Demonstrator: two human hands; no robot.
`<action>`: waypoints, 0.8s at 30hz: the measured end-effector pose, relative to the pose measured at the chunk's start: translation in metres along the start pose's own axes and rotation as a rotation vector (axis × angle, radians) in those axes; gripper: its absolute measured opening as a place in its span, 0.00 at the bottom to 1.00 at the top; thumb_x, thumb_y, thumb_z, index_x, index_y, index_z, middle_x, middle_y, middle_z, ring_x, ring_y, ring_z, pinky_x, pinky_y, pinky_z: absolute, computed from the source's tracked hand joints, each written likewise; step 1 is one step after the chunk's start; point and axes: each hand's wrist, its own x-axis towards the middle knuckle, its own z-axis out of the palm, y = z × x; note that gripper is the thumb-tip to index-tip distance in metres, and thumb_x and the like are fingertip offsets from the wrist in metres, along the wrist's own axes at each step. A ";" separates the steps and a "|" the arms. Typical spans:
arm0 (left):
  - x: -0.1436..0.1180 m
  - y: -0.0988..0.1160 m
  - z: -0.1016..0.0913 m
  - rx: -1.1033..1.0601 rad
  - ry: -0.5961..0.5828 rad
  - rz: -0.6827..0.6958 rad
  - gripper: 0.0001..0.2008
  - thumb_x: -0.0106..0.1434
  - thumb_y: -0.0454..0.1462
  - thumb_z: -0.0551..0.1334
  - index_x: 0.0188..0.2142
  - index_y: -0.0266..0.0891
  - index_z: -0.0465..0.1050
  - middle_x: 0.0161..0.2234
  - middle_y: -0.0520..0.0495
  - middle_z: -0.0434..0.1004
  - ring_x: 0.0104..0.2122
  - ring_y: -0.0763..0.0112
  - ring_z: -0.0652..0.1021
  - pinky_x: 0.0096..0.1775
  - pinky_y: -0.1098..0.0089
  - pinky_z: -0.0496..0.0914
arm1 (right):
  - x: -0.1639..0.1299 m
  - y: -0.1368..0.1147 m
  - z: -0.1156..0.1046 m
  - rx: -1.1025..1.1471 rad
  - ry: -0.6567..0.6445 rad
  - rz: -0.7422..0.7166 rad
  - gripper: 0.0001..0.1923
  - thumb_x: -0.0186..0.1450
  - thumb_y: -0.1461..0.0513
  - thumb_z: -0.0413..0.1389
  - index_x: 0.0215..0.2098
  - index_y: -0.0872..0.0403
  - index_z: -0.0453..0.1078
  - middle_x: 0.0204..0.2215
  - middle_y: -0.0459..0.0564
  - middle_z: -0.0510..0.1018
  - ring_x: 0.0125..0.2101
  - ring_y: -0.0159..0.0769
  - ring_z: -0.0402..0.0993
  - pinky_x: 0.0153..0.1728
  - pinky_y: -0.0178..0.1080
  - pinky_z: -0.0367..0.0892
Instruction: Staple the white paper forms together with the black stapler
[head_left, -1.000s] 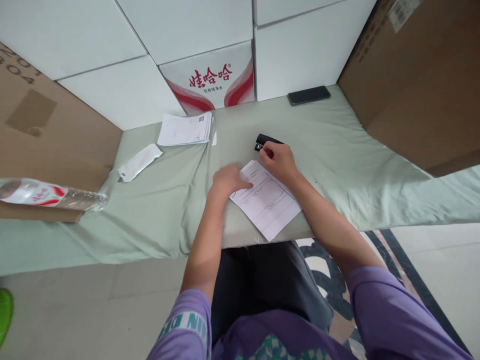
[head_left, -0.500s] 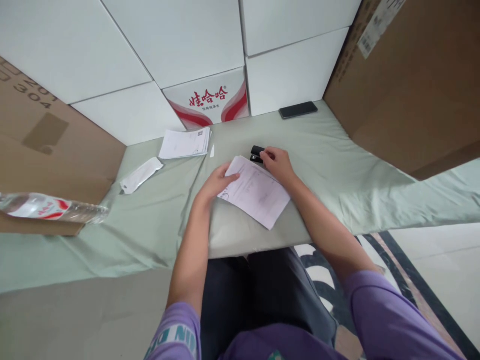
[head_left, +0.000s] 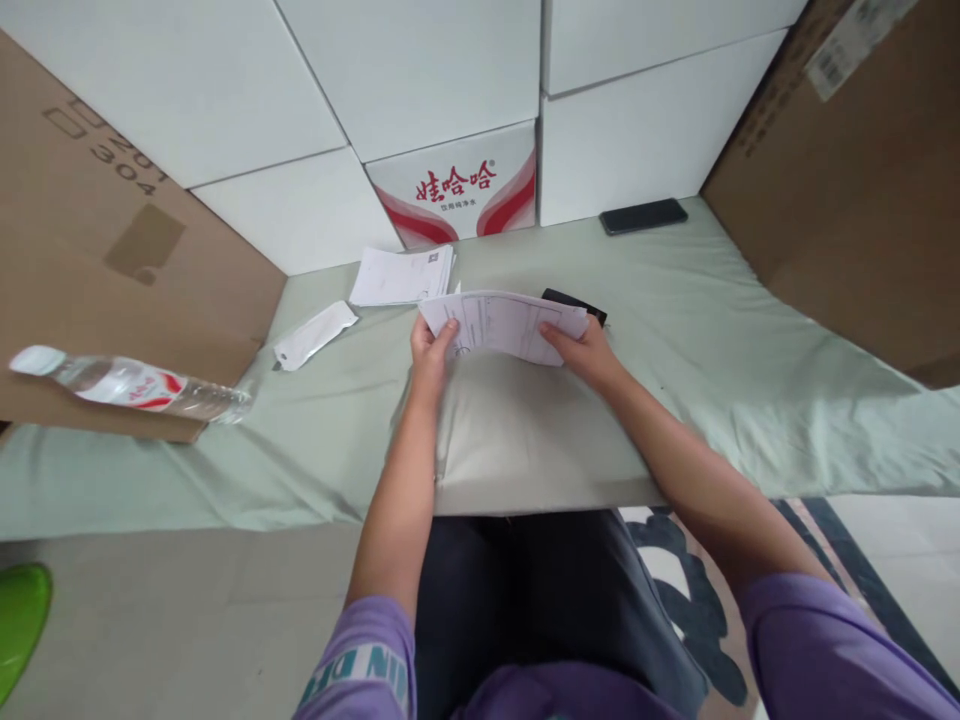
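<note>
Some white printed paper sheets [head_left: 502,325] are held up between my two hands, bowed along their width. My left hand [head_left: 433,345] grips their left end, thumb on the near face. At the right end my right hand [head_left: 581,348] pinches them the same way; its other fingers are hidden behind the paper. Just behind the right hand lies a black stapler [head_left: 574,302], partly covered by the sheets and hand. A stack of printed papers [head_left: 401,277] rests on the green cloth beyond my left hand.
A white packet [head_left: 315,335] lies left of the stack. The water bottle [head_left: 135,385] is in front of a brown carton [head_left: 150,290]. A black phone [head_left: 643,217] lies by the white boxes [head_left: 660,130]. Another carton [head_left: 847,220] stands right, and the cloth-covered surface [head_left: 517,460] ends before my lap.
My right hand has left the stapler and taken the right end of the sheets. The sheets have been lifted and turned more level between both hands. The camera view has shifted left.
</note>
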 end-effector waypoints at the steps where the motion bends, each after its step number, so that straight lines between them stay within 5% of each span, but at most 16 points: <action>1: 0.000 0.000 -0.001 -0.029 0.004 0.003 0.34 0.58 0.66 0.61 0.51 0.44 0.73 0.45 0.41 0.80 0.52 0.58 0.79 0.52 0.62 0.75 | -0.002 0.001 0.002 -0.006 0.032 0.008 0.22 0.63 0.42 0.61 0.41 0.49 0.77 0.38 0.53 0.81 0.41 0.48 0.78 0.44 0.52 0.75; 9: -0.002 0.003 -0.003 -0.251 0.004 -0.057 0.33 0.46 0.61 0.73 0.40 0.39 0.76 0.35 0.45 0.80 0.36 0.65 0.81 0.40 0.68 0.75 | -0.001 0.003 0.002 0.009 0.064 -0.048 0.20 0.62 0.43 0.63 0.41 0.49 0.78 0.37 0.50 0.82 0.39 0.43 0.79 0.44 0.47 0.76; 16: -0.001 -0.008 0.001 -0.286 0.027 -0.080 0.30 0.50 0.59 0.72 0.41 0.39 0.79 0.38 0.43 0.83 0.40 0.63 0.83 0.43 0.67 0.76 | 0.000 0.017 0.011 0.007 0.054 -0.010 0.23 0.61 0.42 0.63 0.41 0.50 0.79 0.40 0.54 0.83 0.44 0.49 0.80 0.51 0.53 0.76; 24: -0.003 -0.013 0.007 -0.206 -0.077 -0.130 0.27 0.51 0.58 0.72 0.39 0.40 0.80 0.41 0.41 0.85 0.42 0.57 0.83 0.49 0.58 0.78 | 0.003 0.015 0.004 -0.020 0.044 -0.020 0.23 0.61 0.43 0.63 0.43 0.51 0.79 0.41 0.54 0.84 0.46 0.51 0.80 0.53 0.55 0.75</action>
